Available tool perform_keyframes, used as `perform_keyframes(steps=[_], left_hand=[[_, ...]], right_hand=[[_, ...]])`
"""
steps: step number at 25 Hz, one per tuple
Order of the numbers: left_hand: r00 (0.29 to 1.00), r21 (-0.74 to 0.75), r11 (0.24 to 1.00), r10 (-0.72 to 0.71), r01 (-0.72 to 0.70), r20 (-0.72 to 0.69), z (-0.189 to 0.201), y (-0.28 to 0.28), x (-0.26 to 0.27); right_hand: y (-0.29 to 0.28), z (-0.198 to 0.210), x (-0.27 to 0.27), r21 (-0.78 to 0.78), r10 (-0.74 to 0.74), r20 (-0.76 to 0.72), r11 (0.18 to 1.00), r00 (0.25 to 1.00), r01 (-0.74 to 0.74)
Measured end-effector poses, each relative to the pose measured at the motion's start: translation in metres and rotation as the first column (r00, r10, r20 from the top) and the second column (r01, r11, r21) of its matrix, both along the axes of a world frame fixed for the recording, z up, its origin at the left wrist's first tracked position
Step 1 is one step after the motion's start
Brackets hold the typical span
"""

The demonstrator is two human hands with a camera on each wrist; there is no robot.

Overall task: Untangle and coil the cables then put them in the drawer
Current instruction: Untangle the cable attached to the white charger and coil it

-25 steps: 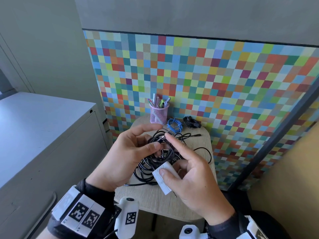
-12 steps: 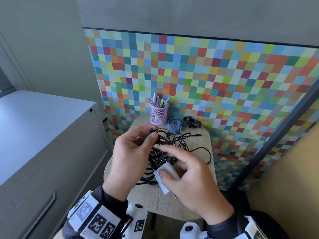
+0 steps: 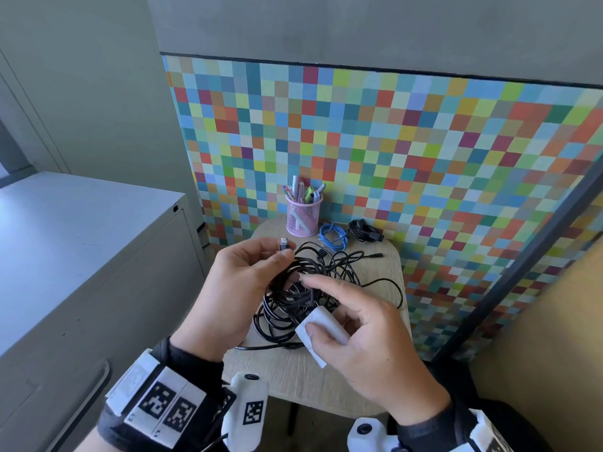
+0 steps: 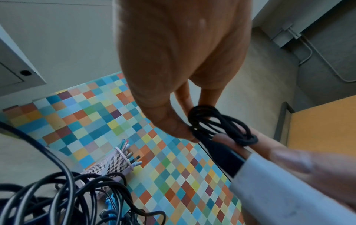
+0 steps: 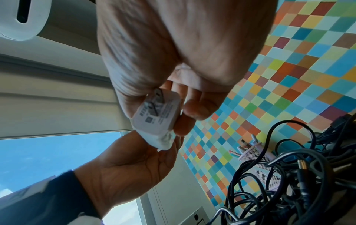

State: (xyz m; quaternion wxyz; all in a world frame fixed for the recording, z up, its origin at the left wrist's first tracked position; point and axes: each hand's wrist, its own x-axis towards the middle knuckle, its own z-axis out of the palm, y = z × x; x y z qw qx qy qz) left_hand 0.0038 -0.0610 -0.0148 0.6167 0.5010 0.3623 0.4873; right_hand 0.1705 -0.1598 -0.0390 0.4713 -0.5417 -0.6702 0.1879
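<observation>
1. A grey cabinet [image 3: 81, 256] is standing at far left, its drawer handle [image 3: 94, 396] showing near the bottom edge of the head view.
2. The left hand [image 3: 241, 288] is hovering above the small tabletop [image 3: 293, 380], its thumb and fingers [image 4: 173, 126] pinching together on a bundle of black cable loops [image 4: 215, 124]; a silver-tipped plug [image 3: 284, 244] is sticking up just past the fingertips.
3. Below and between both hands, a tangle of black cables [image 3: 293, 308] is lying on the tabletop, with loose strands trailing toward its right edge and one end with a plug [image 3: 375, 255] pointing right.
4. At the back of the tabletop, a pink mesh pen cup [image 3: 303, 216] is standing upright against the multicoloured checkered wall panel [image 3: 424, 158]; just to its right, a coiled blue cable [image 3: 332, 236] and a small coiled black cable [image 3: 363, 230] are lying side by side, apart from the tangle.
5. The right hand [image 3: 368, 347] is gripping a white charger block [image 3: 321, 334], the thumb and curled lower fingers clamping it, while the index finger is reaching out straight to the cable loops held by the left hand.
6. In the right wrist view, the charger block's printed label [image 5: 156, 112] is facing the camera, too blurred to read.
</observation>
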Motion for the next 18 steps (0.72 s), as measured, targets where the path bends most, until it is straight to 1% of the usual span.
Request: perform_keyframes(steps=[3,5,7,10,12,14,18], left_hand=[[0.991,-0.012,0.996,-0.089,0.088,-0.103,-0.004,0.0,-0.001],[0.985,0.031,0.996,-0.075,0.081,-0.155,-0.006,-0.001,0.001],[0.979,0.106,0.993,-0.027,0.049,-0.201,-0.006,-0.003,0.004],[0.983,0.162,0.987,0.044,-0.015,-0.179,-0.005,-0.004,0.007],[0.988,0.128,0.991,0.061,-0.043,-0.139,-0.003,-0.004,0.007],[0.991,0.1,0.994,0.045,-0.033,-0.123,-0.001,-0.004,0.005],[0.989,0.084,0.995,-0.045,0.057,-0.144,-0.002,-0.005,0.002]], right_hand=[[0.0,-0.001,0.005,-0.004,0.005,-0.021,1.0,1.0,-0.005],[0.0,-0.002,0.007,-0.024,0.024,-0.039,0.999,0.999,-0.025],[0.0,-0.002,0.007,-0.036,0.039,-0.06,0.999,0.997,-0.041],[0.0,-0.002,0.008,-0.033,0.046,-0.082,0.998,0.996,-0.049],[0.0,-0.003,0.008,-0.028,0.059,-0.077,0.998,0.995,-0.061],[-0.001,-0.003,0.009,-0.028,0.068,-0.082,0.997,0.994,-0.071],[0.0,-0.005,0.013,-0.03,0.039,-0.112,0.999,0.993,-0.043]])
